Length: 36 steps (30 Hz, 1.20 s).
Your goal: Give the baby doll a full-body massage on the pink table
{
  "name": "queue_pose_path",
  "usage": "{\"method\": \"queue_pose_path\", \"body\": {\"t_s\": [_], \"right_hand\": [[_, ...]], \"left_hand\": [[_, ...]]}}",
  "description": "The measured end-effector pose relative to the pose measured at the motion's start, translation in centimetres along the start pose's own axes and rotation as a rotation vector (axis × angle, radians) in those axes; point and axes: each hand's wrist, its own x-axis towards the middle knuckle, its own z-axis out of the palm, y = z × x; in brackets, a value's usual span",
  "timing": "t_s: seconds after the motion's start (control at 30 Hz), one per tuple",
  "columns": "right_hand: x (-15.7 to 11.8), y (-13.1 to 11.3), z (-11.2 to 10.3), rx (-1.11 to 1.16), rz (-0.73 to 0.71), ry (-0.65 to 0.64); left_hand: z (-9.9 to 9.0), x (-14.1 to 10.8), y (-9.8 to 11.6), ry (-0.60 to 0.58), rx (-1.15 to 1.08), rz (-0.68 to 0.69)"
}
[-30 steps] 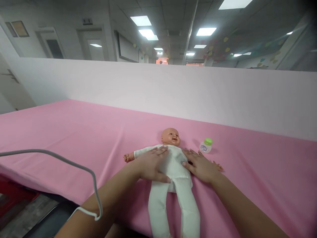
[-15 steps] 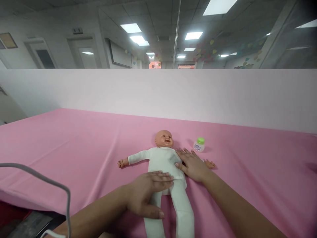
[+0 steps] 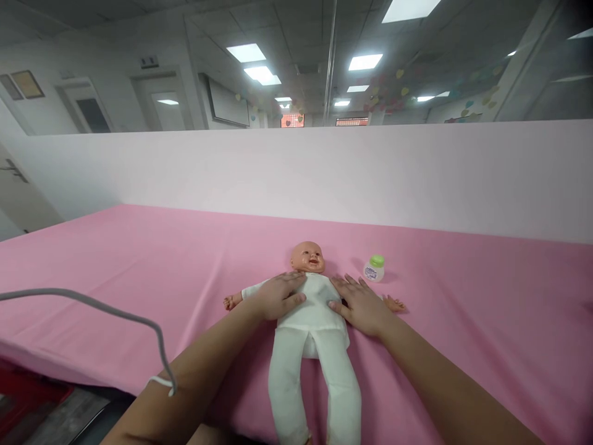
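A baby doll [image 3: 311, 309] in a white cloth suit lies on its back, its bare head at the far end and its legs toward me. My left hand [image 3: 281, 295] rests flat on the doll's chest and shoulder at the left, fingers stretched out. On the other side of the chest lies my right hand [image 3: 359, 304], also flat, with the thumb spread over the suit. It covers most of the doll's arm on that side; only the small doll hand shows beyond it. Neither hand grips anything.
A small clear bottle with a green cap [image 3: 374, 268] stands just beyond my right hand. Pink cloth [image 3: 463, 296] covers the table, backed by a low white wall [image 3: 296, 173]. A grey cable [image 3: 115, 314] hangs by my left forearm.
My left hand has moved up from the doll's lower belly and hip to its chest and shoulder. My right hand has stayed on the chest. The grey cable has shifted with the left arm.
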Motion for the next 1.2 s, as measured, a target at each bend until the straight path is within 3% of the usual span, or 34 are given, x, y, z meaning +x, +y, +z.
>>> {"method": "queue_pose_path", "body": {"t_s": [0.2,0.33,0.5,0.6,0.73,1.03,1.2], "right_hand": [[-0.3,-0.7,-1.0,0.009,0.015,0.005],[-2.5,-2.6,-3.1,0.068,-0.094,-0.022],[-7.2,-7.1,-5.9,0.235,-0.275,-0.234],[-8.5,-9.0,-6.3,0.284,-0.277,-0.37],[-7.3,-9.5,-5.6,0.239,-0.27,-0.416],[-1.3,-6.2,-2.4,0.079,-0.15,-0.186],[-0.2,-4.2,-1.5,0.081,0.007,-0.116]], "left_hand": [[0.4,-1.0,-1.6,0.094,-0.013,-0.16],[0.5,-1.2,-1.8,0.081,0.002,-0.174],[0.4,-1.5,-1.8,0.03,0.0,-0.147],[0.3,-1.6,-1.7,0.004,-0.012,-0.129],[0.2,-1.6,-1.5,-0.026,-0.016,-0.137],[0.3,-1.5,-1.5,-0.035,-0.031,-0.113],[0.2,-1.6,-1.3,-0.037,-0.031,-0.122]]}}
